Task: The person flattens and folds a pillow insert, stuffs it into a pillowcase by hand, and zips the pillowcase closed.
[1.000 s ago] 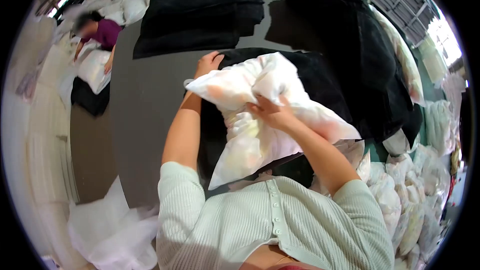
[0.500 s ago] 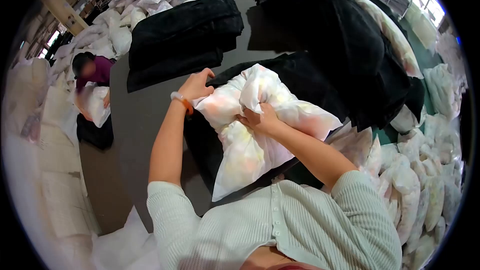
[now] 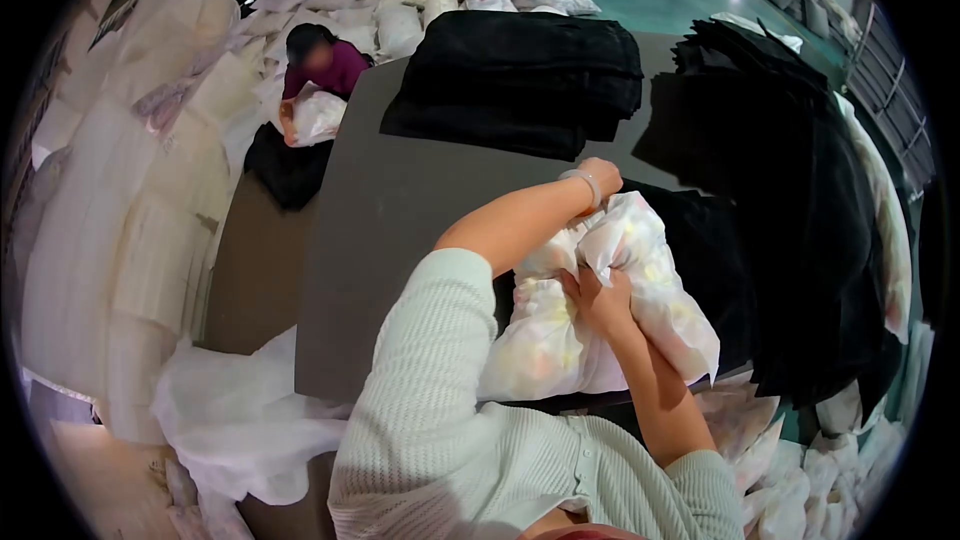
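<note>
A plump cushion insert (image 3: 650, 250), white and thin-skinned with pale coloured filling showing through, lies folded in at its middle. My right hand (image 3: 603, 302) is closed on that pinched middle. Beyond the insert's far edge, my left hand (image 3: 602, 176), with a pale bangle at the wrist, is curled closed at the edge of a black fabric cover (image 3: 705, 240); its fingertips are hidden. The cover lies on the table, partly under the insert.
The grey table (image 3: 400, 200) carries a folded black fabric stack (image 3: 510, 70) and a taller black pile (image 3: 810, 200) at right. Across the left edge, a person in purple (image 3: 345, 70) handles a white insert (image 3: 320, 118). White bags (image 3: 400, 30) are heaped behind.
The view has swung left, so the table appears further right. My left hand has closed and reached across the insert's far side. My right hand still grips the insert, which is folded narrower.
</note>
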The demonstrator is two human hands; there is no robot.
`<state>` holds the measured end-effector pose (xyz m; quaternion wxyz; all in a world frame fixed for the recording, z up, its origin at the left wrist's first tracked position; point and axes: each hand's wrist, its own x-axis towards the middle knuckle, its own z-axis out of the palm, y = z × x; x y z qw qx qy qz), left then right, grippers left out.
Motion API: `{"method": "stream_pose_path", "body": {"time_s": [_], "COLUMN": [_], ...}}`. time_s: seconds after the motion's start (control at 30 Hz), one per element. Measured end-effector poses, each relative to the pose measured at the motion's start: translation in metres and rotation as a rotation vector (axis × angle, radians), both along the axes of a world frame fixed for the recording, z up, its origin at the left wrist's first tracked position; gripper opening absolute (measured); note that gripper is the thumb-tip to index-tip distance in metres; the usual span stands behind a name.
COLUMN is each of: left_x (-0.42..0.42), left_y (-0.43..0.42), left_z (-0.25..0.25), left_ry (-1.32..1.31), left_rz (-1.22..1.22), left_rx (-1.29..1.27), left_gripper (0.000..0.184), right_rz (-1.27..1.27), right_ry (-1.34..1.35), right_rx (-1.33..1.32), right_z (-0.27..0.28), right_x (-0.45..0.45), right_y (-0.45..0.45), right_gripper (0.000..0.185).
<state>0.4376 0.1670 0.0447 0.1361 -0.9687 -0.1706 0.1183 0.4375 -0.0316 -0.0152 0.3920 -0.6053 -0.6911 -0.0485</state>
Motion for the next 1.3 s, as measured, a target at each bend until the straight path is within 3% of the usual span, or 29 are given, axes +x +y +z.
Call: {"method": "stream_pose_path", "body": {"time_s": [0.1,0.2,0.23,0.27,0.3,0.37,0.47,0.53,0.57,0.67,0.73,0.77,0.87,0.9,0.93,1.0,1.07,1.1,1.13,1.2,1.27,1.3], "left_x": [0.016,0.039,0.028,0.029,0.024,-0.003,-0.040,-0.054,-0.058,-0.050,-0.036,-0.026,-0.005,0.000,0.005,0.013,0.029,0.038,0.049,0.058,0.053,0.051], "left_y": [0.014,0.024,0.009,-0.007,-0.009,-0.025,-0.030,-0.023,-0.024,-0.030,-0.047,-0.047,-0.040,-0.040,-0.043,-0.051,-0.040,-0.035,-0.035,-0.056,-0.081,-0.088], "left_z": [-0.024,-0.035,-0.004,0.014,0.021,0.044,0.045,0.035,0.032,0.038,0.035,0.034,0.020,0.022,0.020,0.016,-0.001,-0.006,0.001,0.005,0.000,-0.005], "left_ry": [-0.113,-0.575,-0.522,-0.899,-1.008,-1.002,-0.730,-0.625,-0.618,-0.663,-0.744,-0.806,-0.773,-0.681,-0.685,-0.421,-0.406,-0.578,-0.756,-0.770,-0.772,-0.750], "left_rz": [0.033,0.208,0.044,0.237,0.108,-0.215,-0.327,-0.346,-0.359,-0.210,-0.243,-0.293,-0.129,-0.040,-0.044,0.073,0.035,0.058,0.076,-0.013,-0.174,-0.225], "left_rx": [-0.044,-0.155,0.023,-0.252,-0.303,-0.255,-0.395,-0.273,-0.272,-0.245,-0.195,-0.175,-0.313,-0.346,-0.346,-0.334,-0.311,-0.341,-0.370,-0.338,-0.360,-0.339], "left_gripper": [0.019,0.015,0.016,0.020,0.024,0.022,0.018,0.020,0.020,0.016,0.012,0.013,0.018,0.021,0.021,0.023,0.021,0.020,0.020,0.015,0.013,0.013], "right_rz": [0.004,-0.090,-0.150,-0.227,-0.153,-0.072,-0.102,-0.229,-0.265,-0.225,-0.423,-0.487,-0.474,-0.482,-0.485,-0.659,-0.585,-0.505,-0.601,-0.624,-0.661,-0.801], "right_ry": [0.048,0.014,-0.016,-0.066,0.033,0.129,0.161,0.569,0.152,-0.043,-0.022,-0.048,0.055,0.031,0.026,0.033,0.025,0.016,-0.174,-0.253,0.046,0.029], "right_rx": [0.080,-0.121,-0.176,-0.147,-0.202,-0.199,-0.224,-0.341,-0.259,-0.436,-0.709,-0.380,-0.300,-0.051,-0.049,0.161,0.052,-0.053,-0.111,-0.148,-0.422,-0.326], "right_z": [0.001,0.004,0.005,0.005,0.012,0.015,0.020,0.011,0.006,0.006,0.029,0.001,0.039,0.034,0.029,0.023,0.011,-0.001,-0.012,-0.025,-0.011,-0.069], "right_x": [0.000,-0.005,-0.005,-0.006,0.002,0.013,0.021,0.034,0.049,0.090,0.082,0.076,0.073,0.075,0.079,0.078,0.077,0.076,0.070,0.073,0.104,0.128], "right_y": [0.002,0.000,-0.001,0.000,-0.002,-0.003,-0.003,0.004,0.000,0.001,-0.003,-0.002,-0.022,-0.026,-0.027,-0.025,-0.017,-0.010,0.002,0.008,0.023,0.054], "right_gripper": [0.026,0.028,0.030,0.032,0.028,0.027,0.029,0.032,0.036,0.051,0.050,0.047,0.055,0.065,0.065,0.070,0.067,0.063,0.055,0.050,0.045,0.042]}}
